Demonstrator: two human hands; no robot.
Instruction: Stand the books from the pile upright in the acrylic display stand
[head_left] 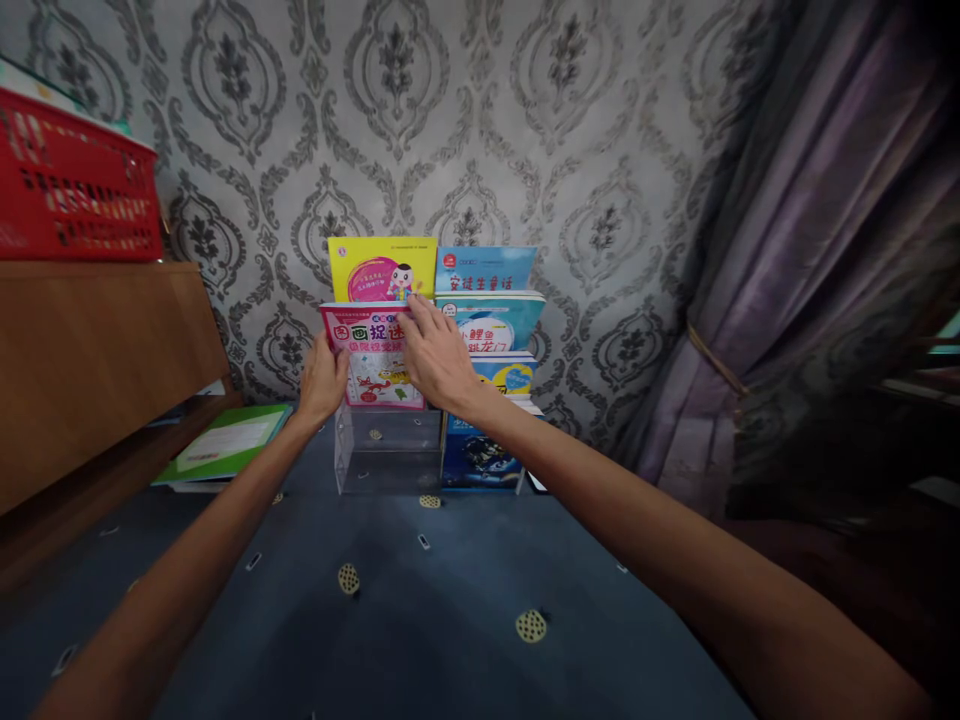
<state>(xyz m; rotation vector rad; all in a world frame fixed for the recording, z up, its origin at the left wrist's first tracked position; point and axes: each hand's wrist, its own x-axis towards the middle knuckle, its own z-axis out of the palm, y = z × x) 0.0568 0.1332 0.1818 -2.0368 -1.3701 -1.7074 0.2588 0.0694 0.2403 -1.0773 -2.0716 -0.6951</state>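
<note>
A pink picture book (pixel 375 385) stands upright in the left column of a clear tiered book rack (pixel 390 470). Its left edge is gripped by my left hand (pixel 324 380), the thumb lying on the front cover. My right hand (pixel 439 355) holds the upper right side, fingers over the top edge and partly hiding the cover. A yellow book (pixel 382 265) rises behind it. To the right, a blue book (pixel 487 265), a teal book (pixel 525 315), a yellow-and-blue book (pixel 517 378) and a dark blue book (pixel 484 455) fill the other column.
A dark blue cloth (pixel 420 630) with pineapple prints covers the surface. At left, a green book (pixel 225 440) lies beside a wooden cabinet (pixel 105 370) topped by a red basket (pixel 75 180). Patterned wallpaper (pixel 480 120) is behind, with a tied curtain (pixel 720 300) at right.
</note>
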